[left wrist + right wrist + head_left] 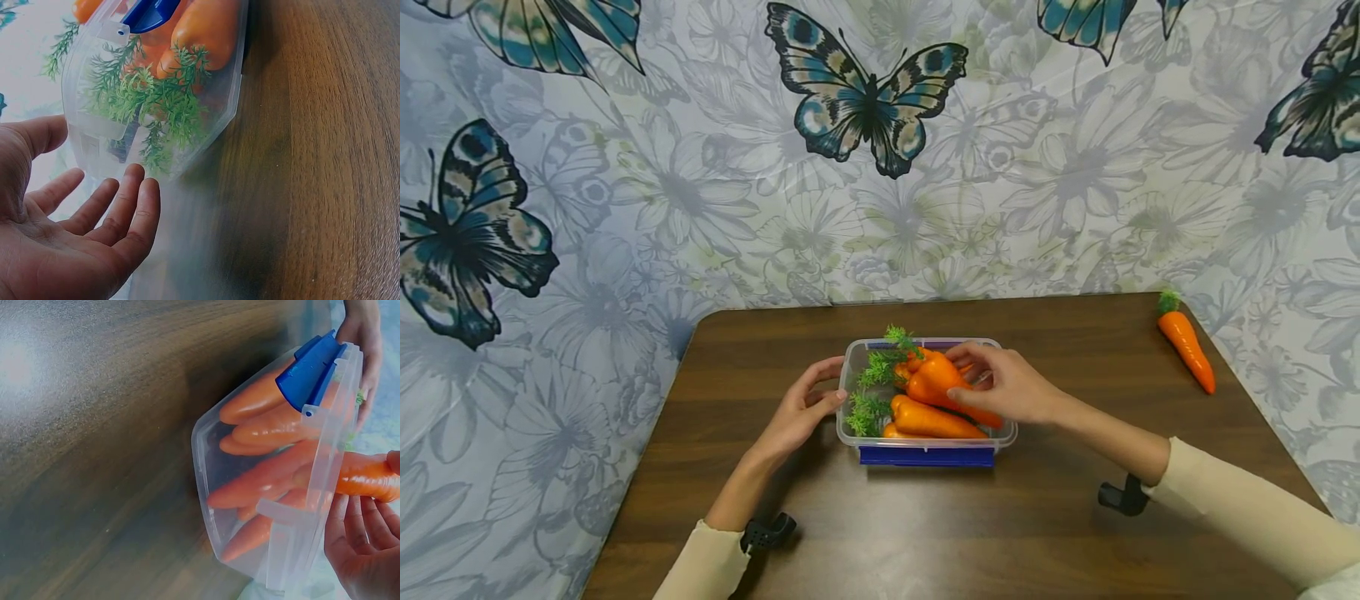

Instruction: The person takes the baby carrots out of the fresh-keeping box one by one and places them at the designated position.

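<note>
A clear plastic box [1011, 435] with blue side clips stands on the table, with several orange carrots [936, 419] inside. Their feathery green tops [159, 100] lie toward the box's left end. My right hand [1011, 387] is over the right part of the box. It holds a thick carrot [365, 477] between thumb and fingers, above the others at rim height. At the box's left end, my left hand [801, 412] has its fingers spread and relaxed, with the thumb [47, 134] right at the rim. The left palm holds nothing.
One more carrot [1186, 346] with a short green top lies near the right edge of the brown wooden table [1075, 333]. Behind the table hangs a pale floral cloth [700, 192] with butterflies. Dark bands [767, 532] sit at both wrists.
</note>
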{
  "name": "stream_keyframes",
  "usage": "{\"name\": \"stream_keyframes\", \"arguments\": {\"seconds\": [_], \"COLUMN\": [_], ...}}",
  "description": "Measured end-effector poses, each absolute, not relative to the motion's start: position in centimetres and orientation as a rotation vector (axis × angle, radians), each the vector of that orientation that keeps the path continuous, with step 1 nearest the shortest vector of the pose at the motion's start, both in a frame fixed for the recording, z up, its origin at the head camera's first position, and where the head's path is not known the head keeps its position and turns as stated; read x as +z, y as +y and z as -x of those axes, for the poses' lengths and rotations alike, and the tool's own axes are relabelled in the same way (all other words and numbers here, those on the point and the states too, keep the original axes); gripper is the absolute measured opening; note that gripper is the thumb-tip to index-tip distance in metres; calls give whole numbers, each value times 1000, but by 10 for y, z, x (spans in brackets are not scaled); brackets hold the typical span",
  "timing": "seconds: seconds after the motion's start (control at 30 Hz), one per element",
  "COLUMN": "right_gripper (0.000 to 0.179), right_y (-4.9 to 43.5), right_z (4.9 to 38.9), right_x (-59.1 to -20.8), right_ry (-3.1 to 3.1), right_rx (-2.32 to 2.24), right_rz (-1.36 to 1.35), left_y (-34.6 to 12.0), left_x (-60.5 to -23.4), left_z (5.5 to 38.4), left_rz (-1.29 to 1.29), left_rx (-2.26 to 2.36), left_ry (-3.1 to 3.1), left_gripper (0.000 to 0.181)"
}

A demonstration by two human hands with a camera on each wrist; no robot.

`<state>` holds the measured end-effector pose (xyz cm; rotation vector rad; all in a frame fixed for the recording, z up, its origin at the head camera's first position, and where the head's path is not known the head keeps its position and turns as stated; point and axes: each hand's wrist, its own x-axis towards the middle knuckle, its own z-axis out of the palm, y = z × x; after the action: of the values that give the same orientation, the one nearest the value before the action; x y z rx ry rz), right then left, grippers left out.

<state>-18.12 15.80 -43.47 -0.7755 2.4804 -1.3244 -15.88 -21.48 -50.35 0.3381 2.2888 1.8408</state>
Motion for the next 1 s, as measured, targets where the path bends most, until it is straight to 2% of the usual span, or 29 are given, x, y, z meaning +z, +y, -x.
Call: {"name": "stream_keyframes", "arguments": {"seconds": [1.0], "right_gripper": [50], "right_y": [210], "right_z": [200], "right_x": [-427], "right_ry": [2410], "right_rx": [-1638], "right_rz": [577], "left_y": [-214], "left_x": [-507], "left_z": [160], "left_rz": [-346], "left_rx": [1840], "left_ry": [2292], "left_gripper": [56]}}
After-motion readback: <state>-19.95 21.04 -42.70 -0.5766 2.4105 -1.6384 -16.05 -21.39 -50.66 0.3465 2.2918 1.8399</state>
